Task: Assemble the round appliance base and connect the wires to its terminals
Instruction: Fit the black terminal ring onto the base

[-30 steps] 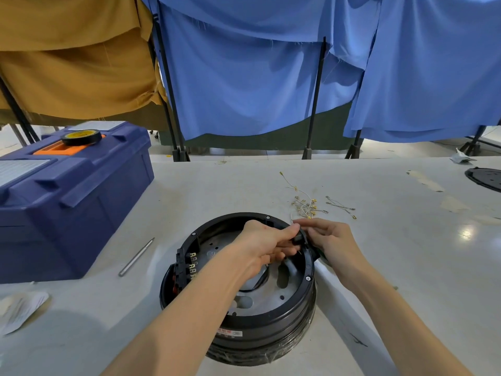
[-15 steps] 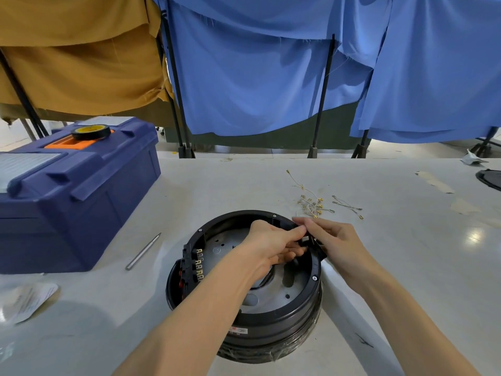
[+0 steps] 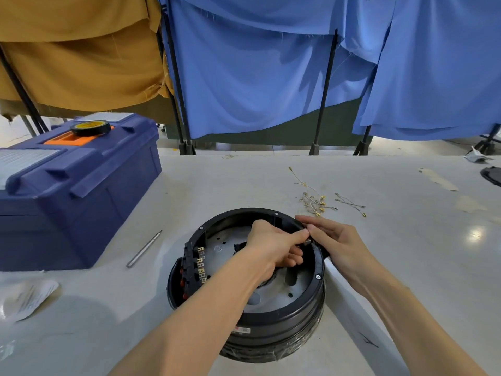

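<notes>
The round black appliance base (image 3: 271, 324) sits on the table in front of me, open side up, with a grey metal plate inside. A black terminal block with brass tabs (image 3: 198, 264) lines its left inner wall. My left hand (image 3: 273, 246) reaches inside the base, fingers curled, pinching a small black part (image 3: 307, 242) at the right rim. My right hand (image 3: 332, 240) grips that same part from outside the rim. What lies under the fingers is hidden. A loose pile of short wires with brass terminals (image 3: 315, 200) lies just beyond the base.
A blue toolbox (image 3: 73, 191) with a roll of black tape (image 3: 90, 128) on top stands at the left. A metal rod (image 3: 144, 248) lies between it and the base. A crumpled paper (image 3: 27, 297) lies at near left. A black disc (image 3: 492, 175) shows at the right edge.
Both hands stay at the right rim of the base with only small finger shifts. The view has drifted a little.
</notes>
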`<state>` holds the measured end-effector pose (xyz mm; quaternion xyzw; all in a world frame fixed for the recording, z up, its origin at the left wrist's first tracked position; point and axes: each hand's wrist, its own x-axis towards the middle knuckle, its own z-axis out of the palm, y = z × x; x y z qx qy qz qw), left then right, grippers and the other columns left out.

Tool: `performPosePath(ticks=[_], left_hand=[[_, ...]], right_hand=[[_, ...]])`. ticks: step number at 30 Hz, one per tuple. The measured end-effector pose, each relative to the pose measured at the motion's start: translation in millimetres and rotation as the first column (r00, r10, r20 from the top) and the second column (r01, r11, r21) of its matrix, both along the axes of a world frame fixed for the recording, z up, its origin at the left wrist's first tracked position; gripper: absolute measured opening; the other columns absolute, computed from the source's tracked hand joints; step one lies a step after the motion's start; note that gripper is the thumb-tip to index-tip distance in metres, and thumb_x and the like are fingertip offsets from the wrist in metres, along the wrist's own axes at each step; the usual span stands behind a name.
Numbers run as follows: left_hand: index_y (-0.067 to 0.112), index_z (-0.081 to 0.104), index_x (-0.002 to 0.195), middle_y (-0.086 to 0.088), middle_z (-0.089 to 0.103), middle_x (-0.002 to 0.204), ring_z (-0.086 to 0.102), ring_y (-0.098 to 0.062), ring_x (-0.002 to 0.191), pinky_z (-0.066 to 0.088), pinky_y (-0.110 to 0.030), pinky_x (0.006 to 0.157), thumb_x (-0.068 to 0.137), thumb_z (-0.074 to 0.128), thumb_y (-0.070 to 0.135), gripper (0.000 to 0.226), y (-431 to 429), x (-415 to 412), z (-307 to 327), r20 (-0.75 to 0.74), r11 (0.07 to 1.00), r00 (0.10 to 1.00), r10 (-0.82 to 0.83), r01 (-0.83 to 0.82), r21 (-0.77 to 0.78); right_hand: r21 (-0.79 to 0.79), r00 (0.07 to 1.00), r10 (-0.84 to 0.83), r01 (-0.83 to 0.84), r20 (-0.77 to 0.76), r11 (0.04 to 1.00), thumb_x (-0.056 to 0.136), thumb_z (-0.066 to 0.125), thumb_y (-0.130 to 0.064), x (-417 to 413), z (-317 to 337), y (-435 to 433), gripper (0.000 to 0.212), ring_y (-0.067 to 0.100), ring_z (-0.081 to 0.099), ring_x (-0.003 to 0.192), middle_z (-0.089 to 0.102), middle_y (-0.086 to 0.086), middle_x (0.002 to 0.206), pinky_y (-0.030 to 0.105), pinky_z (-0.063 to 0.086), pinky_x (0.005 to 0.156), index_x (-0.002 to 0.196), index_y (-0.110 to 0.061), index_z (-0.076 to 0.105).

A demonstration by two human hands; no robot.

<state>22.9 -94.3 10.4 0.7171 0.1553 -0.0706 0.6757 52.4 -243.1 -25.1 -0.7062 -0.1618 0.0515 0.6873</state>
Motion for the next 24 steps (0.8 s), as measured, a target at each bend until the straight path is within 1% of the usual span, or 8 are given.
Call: performPosePath(ticks=[8, 11, 13, 15, 17, 19, 21, 24], left_hand=[[0.002, 0.064, 0.083, -0.005, 0.058, 0.055, 0.051, -0.009, 0.034, 0.042, -0.018, 0.037, 0.078, 0.082, 0.028, 0.033, 1.0, 3.3, -0.3, -0.067, 0.999, 0.998, 0.021, -0.019, 0.031], [0.003, 0.064, 0.08, -0.004, 0.057, 0.055, 0.051, -0.009, 0.034, 0.042, -0.018, 0.037, 0.076, 0.084, 0.03, 0.034, 2.5, 2.2, 0.2, -0.091, 0.999, 0.995, 0.029, -0.026, 0.032], [0.002, 0.065, 0.08, -0.004, 0.057, 0.055, 0.052, -0.009, 0.035, 0.043, -0.018, 0.038, 0.073, 0.086, 0.031, 0.036, 4.3, -0.6, 1.6, -0.101, 0.999, 0.994, 0.037, -0.033, 0.039], [0.0, 0.067, 0.083, -0.005, 0.057, 0.055, 0.052, -0.01, 0.036, 0.042, -0.018, 0.038, 0.072, 0.086, 0.03, 0.038, 8.5, -2.9, 5.6, -0.081, 0.997, 0.995, 0.054, -0.049, 0.063], [0.0, 0.068, 0.085, -0.005, 0.059, 0.055, 0.052, -0.011, 0.035, 0.04, -0.018, 0.037, 0.077, 0.083, 0.031, 0.036, 17.6, -2.8, 12.0, -0.001, 0.981, 0.997, 0.08, -0.078, 0.176], [0.009, 0.069, 0.079, -0.002, 0.063, 0.056, 0.056, -0.012, 0.04, 0.047, -0.022, 0.044, 0.08, 0.079, 0.035, 0.028, 32.7, -2.5, 20.3, 0.134, 0.913, 0.985, 0.109, -0.152, 0.379], [0.017, 0.068, 0.075, -0.002, 0.069, 0.066, 0.065, -0.018, 0.059, 0.056, -0.031, 0.061, 0.083, 0.075, 0.039, 0.024, 51.7, -4.9, 28.9, 0.243, 0.791, 0.963, 0.114, -0.236, 0.564], [0.023, 0.069, 0.086, -0.003, 0.07, 0.091, 0.064, -0.024, 0.089, 0.05, -0.033, 0.076, 0.088, 0.067, 0.04, 0.018, 79.9, -10.9, 30.4, 0.326, 0.585, 0.943, 0.073, -0.305, 0.752]], right_hand=[[0.004, 1.0, -0.028, 0.027, 0.012, 1.0, 0.098, 0.057, -0.01, -0.8, -1.4, 1.4, 0.023, 0.015, 0.069, 0.103, 0.076, 0.002, 0.102, 0.025, 0.054, 0.092, 0.109, -0.019, 0.074], [0.016, 0.999, -0.041, 0.041, -0.011, 0.999, 0.097, 0.056, -0.008, -1.1, -0.6, 3.2, 0.023, 0.017, 0.07, 0.099, 0.076, 0.004, 0.101, 0.023, 0.056, 0.087, 0.108, -0.018, 0.074], [0.032, 0.998, -0.04, 0.042, -0.058, 0.999, 0.098, 0.056, -0.008, -2.2, 0.5, 3.9, 0.023, 0.02, 0.071, 0.098, 0.076, 0.005, 0.101, 0.027, 0.057, 0.085, 0.108, -0.017, 0.074], [0.052, 0.993, -0.036, 0.042, -0.111, 0.998, 0.098, 0.055, -0.009, -3.5, 1.5, 4.3, 0.023, 0.022, 0.071, 0.097, 0.076, 0.007, 0.101, 0.03, 0.058, 0.084, 0.108, -0.017, 0.074], [0.062, 0.989, -0.046, 0.056, -0.143, 0.997, 0.098, 0.056, -0.009, -4.5, 2.4, 4.3, 0.023, 0.023, 0.072, 0.095, 0.076, 0.008, 0.102, 0.03, 0.059, 0.08, 0.108, -0.018, 0.075], [0.061, 0.986, -0.057, 0.067, -0.159, 0.996, 0.095, 0.061, -0.012, -5.6, 4.1, 4.3, 0.02, 0.022, 0.072, 0.092, 0.076, 0.007, 0.101, 0.03, 0.059, 0.075, 0.105, -0.02, 0.076], [0.057, 0.984, -0.064, 0.075, -0.165, 0.996, 0.093, 0.064, -0.01, -6.6, 6.3, 6.5, 0.02, 0.02, 0.072, 0.089, 0.076, 0.006, 0.099, 0.029, 0.058, 0.071, 0.102, -0.021, 0.077], [0.058, 0.979, -0.1, 0.112, -0.177, 0.992, 0.093, 0.061, -0.004, -7.3, 8.1, 12.0, 0.024, 0.016, 0.07, 0.081, 0.076, 0.007, 0.095, 0.025, 0.054, 0.064, 0.094, -0.019, 0.079]])
